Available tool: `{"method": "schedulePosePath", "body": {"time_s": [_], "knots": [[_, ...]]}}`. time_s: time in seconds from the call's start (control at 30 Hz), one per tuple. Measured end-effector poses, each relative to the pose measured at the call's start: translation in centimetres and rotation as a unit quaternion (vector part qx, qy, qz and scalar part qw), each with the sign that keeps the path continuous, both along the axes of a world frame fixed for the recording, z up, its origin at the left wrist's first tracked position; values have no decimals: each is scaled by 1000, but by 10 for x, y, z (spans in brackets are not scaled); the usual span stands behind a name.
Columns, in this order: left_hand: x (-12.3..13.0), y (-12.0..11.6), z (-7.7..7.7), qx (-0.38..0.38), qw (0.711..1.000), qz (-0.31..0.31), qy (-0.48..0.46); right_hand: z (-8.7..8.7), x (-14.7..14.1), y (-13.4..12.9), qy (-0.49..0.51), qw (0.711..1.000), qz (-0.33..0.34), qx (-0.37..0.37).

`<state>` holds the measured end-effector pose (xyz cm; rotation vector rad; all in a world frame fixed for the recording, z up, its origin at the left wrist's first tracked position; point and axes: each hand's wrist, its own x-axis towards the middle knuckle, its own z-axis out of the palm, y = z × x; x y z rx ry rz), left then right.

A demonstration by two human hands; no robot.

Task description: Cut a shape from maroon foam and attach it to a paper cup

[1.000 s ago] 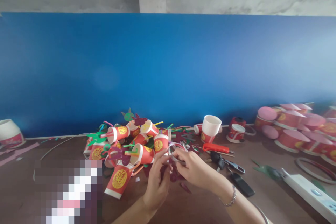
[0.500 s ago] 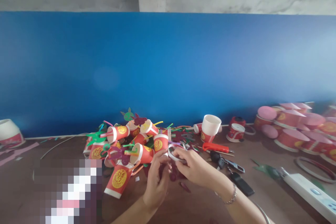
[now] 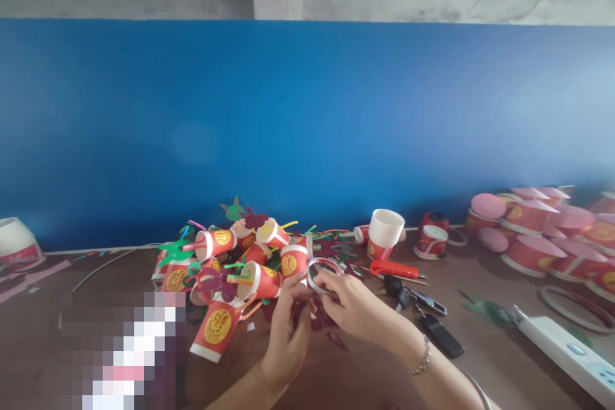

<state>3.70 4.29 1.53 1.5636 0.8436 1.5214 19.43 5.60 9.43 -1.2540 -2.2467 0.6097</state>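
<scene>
My right hand, with a chain bracelet at the wrist, has its fingers closed on a white and red ring that looks like a cut cup rim. Just left of it is my left hand, fingers curled and closed, near the ring's lower edge; what it pinches, if anything, is too small to make out. Behind and left of my hands lies a pile of red paper cups with coloured strips and cut-out shapes. Dark red paper pieces lie on the brown table beneath my hands.
A white cup stack, an orange-red cutter, keys and a black fob are right of my hands. Farther right are a white power strip and pink-topped cups. A blue panel stands behind.
The fingers of my left hand have shifted slightly by the ring. My right hand keeps its hold almost unmoved.
</scene>
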Motion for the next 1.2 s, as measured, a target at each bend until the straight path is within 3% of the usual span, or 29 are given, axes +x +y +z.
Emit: {"method": "schedulePosePath", "body": {"time_s": [0.2, 0.3, 0.43, 0.53, 0.87, 1.2], "knots": [[-2, 6, -4, -7, 999, 32, -27, -1, 2, 6, 69, 992, 16, -102], [-1, 7, -4, -32, 998, 2, -50, -2, 4, 7, 65, 989, 16, -135], [2, 8, -3, -94, 990, -76, -71, -1, 4, 3, 33, 995, 11, -93], [4, 9, -1, -118, 984, -103, -81, -1, 2, 0, 6, 998, 1, -64], [5, 9, -3, -139, 985, -76, -66, -4, 4, 3, -1, 998, -1, -70], [2, 8, -2, -155, 982, -101, -44, -1, 5, 4, -2, 997, 9, -81]]}}
